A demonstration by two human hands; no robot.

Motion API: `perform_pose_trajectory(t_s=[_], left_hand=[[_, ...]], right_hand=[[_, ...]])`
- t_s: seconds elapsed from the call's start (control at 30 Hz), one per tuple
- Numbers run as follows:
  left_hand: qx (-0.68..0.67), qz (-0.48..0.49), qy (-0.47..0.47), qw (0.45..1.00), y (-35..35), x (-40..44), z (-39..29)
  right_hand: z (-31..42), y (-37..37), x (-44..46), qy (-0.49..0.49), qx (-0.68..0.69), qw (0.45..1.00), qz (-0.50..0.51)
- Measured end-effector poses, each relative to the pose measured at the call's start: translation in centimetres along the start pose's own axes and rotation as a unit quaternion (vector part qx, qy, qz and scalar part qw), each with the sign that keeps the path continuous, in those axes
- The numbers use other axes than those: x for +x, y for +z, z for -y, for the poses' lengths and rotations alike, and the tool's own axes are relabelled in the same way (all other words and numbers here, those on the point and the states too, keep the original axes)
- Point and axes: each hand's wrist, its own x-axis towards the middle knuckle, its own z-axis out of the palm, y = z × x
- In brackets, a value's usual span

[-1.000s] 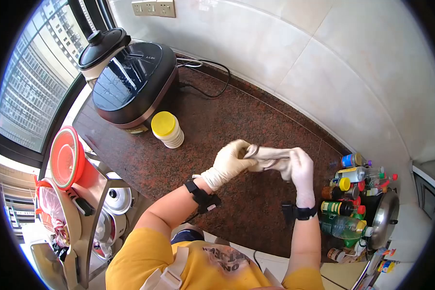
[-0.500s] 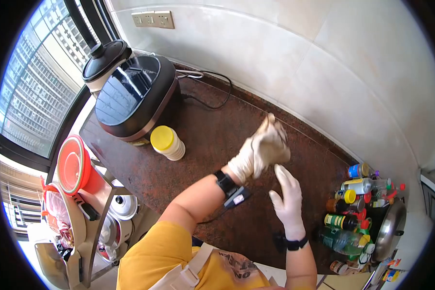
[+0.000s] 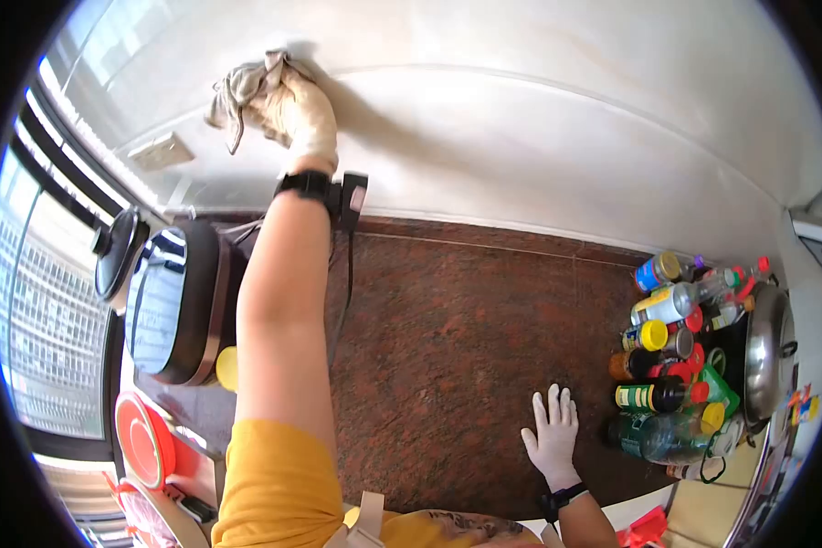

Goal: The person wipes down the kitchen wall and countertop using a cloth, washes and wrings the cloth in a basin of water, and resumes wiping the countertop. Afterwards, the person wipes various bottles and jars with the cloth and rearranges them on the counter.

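Grey cloth is clamped in the left hand, apparently pressed to the wall at this step; moving it calls for care around the nearby socket's edge, with wall room rightward. The right hand, fingers spread, seems to rest on the countertop, near the bottles.

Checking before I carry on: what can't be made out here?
- Head view: left hand's grip on the cloth, hidden by glove and folds.
- Head view: rest of the yellow lid, behind the left arm.
- Head view: fine print on the bottles, too small.
- Head view: right hand's palm, hidden by its back.
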Motion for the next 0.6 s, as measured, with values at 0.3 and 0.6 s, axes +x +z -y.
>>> perform_pose_trajectory(t_s=[0.3,0.6], left_hand=[[0.127,0.598,0.361,0.704,4.9,-23.6,-15.5],[0.315,0.564,0.242,0.724,-0.4,-21.4,-15.2]], right_hand=[[-0.9,-0.5,0.1,0.008,0.052,0.998,-0.029],[-2.6,-1.5,-1.2,-0.026,0.116,0.990,-0.082]])
